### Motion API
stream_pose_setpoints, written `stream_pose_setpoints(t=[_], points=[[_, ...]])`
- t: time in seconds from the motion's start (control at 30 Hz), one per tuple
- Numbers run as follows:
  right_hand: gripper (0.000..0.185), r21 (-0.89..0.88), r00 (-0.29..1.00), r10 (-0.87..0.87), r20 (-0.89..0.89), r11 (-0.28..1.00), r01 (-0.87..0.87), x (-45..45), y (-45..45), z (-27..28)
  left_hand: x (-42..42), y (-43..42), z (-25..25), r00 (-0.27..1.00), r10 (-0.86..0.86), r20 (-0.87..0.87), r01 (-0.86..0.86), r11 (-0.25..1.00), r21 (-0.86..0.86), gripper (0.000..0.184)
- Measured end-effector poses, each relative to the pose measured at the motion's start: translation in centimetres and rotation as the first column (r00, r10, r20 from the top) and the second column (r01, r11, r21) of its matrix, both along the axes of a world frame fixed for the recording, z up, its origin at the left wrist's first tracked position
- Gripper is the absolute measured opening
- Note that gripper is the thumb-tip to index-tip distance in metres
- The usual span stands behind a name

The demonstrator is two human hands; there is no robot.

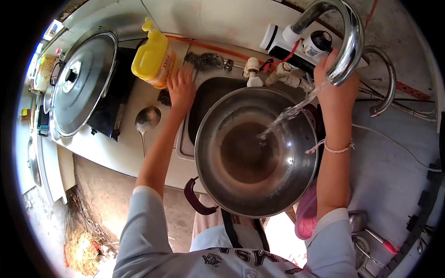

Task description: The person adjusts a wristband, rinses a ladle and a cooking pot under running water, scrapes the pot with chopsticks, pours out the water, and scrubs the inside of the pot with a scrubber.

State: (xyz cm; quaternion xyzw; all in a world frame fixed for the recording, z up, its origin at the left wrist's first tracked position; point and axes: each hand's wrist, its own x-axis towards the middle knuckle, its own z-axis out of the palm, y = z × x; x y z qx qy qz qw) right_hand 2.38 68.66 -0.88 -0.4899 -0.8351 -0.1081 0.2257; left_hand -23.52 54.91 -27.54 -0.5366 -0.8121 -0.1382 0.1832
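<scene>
A large steel wok [296,185] with dark red handles rests over the sink [185,139], tilted, with murky water [248,153] in its bottom. Water streams into it from the curved chrome faucet [352,37]. My left hand [181,88] is open, its fingers spread beside a yellow detergent bottle [155,60]; whether they touch it I cannot tell. Behind the fingers lies a grey steel-wool scrubber [205,60]. My right hand [337,76] is raised behind the spout, near a black-capped part [320,41] of the tap fittings. Its fingers are mostly hidden.
A metal ladle [148,118] lies on the counter at the left. Beyond it a big lidded pan [83,83] sits on a black stove [111,111]. White pipe valves [252,72] stand behind the sink. At the right are a second curved pipe [391,83] and a pink item [306,217].
</scene>
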Motion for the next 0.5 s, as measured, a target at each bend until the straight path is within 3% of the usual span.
stream_pose_setpoints(t=[0.1, 0.2, 0.27, 0.33, 0.4, 0.47, 0.5], points=[[0.021, 0.015, 0.996, 0.033, -0.083, 0.999, -0.032, -1.3, -1.1, 0.1, -1.0, 5.0, 0.7, 0.999, -0.036, 0.018, 0.035, 0.999, 0.024, 0.053], [0.027, -0.091, 0.996, -0.031, -0.078, 0.996, 0.024, -2.9, -2.1, 0.9, -2.2, 7.1, -0.7, 0.992, -0.128, 0.016, 0.129, 0.988, -0.088, 0.053], [0.03, -0.234, 0.976, -0.153, -0.156, 0.965, 0.114, -3.4, -2.2, 1.2, -2.8, 7.6, -1.4, 0.968, -0.088, 0.233, 0.147, 0.957, -0.249, 0.048], [0.038, -0.1, 0.986, -0.036, -0.162, 0.995, 0.02, -2.0, -1.6, -0.4, -2.8, 7.7, -1.5, 0.966, -0.066, 0.249, 0.139, 0.947, -0.288, 0.044], [0.047, 0.16, 0.98, 0.127, -0.153, 0.982, -0.102, -0.7, -1.5, -1.4, -2.5, 7.3, -1.3, 0.963, -0.041, 0.267, 0.131, 0.936, -0.326, 0.041], [0.049, -0.244, 0.958, 0.083, -0.276, 0.958, -0.154, 1.0, -3.5, -1.6, -1.8, 5.4, -0.2, 0.921, -0.172, 0.35, 0.223, 0.968, -0.112, 0.036], [0.05, -0.208, 0.834, 0.129, -0.536, 0.938, -0.279, 2.0, -4.1, -3.3, -0.9, 4.1, 1.5, 0.922, -0.169, 0.349, 0.221, 0.969, -0.114, 0.036]])
